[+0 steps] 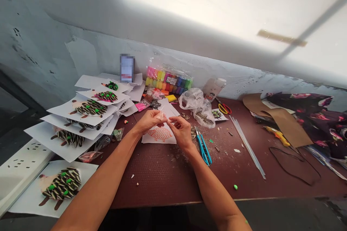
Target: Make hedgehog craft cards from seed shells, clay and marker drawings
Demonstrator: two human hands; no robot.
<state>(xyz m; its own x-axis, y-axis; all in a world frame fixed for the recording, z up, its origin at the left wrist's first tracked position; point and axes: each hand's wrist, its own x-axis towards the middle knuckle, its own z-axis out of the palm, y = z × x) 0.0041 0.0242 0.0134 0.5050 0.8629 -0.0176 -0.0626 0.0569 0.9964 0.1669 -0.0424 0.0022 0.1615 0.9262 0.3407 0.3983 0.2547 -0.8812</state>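
My left hand (150, 121) and my right hand (181, 129) meet above a white sheet with an orange drawing of a hedgehog-like animal (162, 134). The fingers of my left hand are closed on a small clear plastic bag (162, 116). My right hand's fingertips are pinched together beside the bag, and whatever they hold is too small to make out. Just right of my right hand lie blue-handled scissors (204, 148) and a few striped seeds (193, 132).
Seed-covered hedgehog pictures (89, 108) are stacked at the left. Behind my hands are a pack of coloured clay (169, 80), a plastic bag of seeds (204, 117) and a white bottle (216, 88). Clear sticks (248, 147) and a yellow glue gun (278, 135) lie right.
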